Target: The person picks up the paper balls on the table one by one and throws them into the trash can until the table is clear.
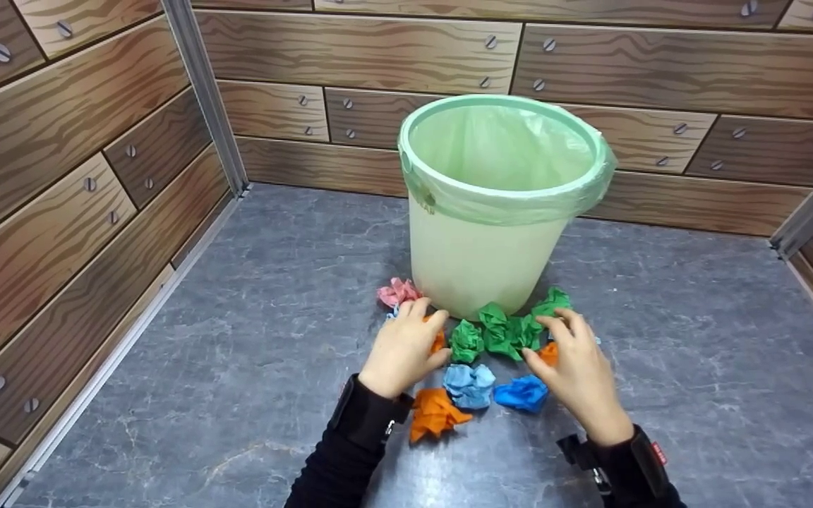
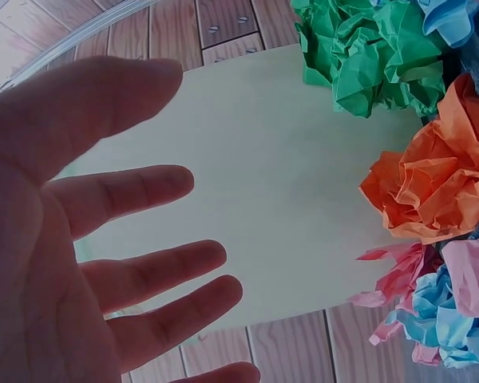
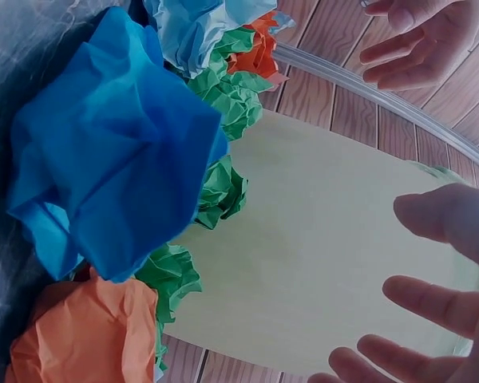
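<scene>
Crumpled paper balls lie in a cluster in front of a pale green waste bin point(image 1: 484, 261). My left hand point(image 1: 403, 349) hovers over the cluster's left side, fingers spread and holding nothing. Close to it are a pink paper ball point(image 1: 398, 291) and an orange one point(image 2: 435, 179). Above the right side my right hand point(image 1: 579, 370) is likewise spread, with nothing in it, near another orange ball point(image 1: 549, 353). Between the hands lie several green balls point(image 1: 466, 341), a light blue ball point(image 1: 469, 386) and a darker blue ball point(image 3: 116, 152). An orange ball point(image 1: 436, 415) sits nearest the body.
A green liner bag point(image 1: 519, 208) is folded over the rim of the bin. Wood-patterned panels point(image 1: 82, 141) stand at the left, back and right of the grey marbled floor point(image 1: 202, 353). A metal strip point(image 1: 205, 92) runs up the back left corner.
</scene>
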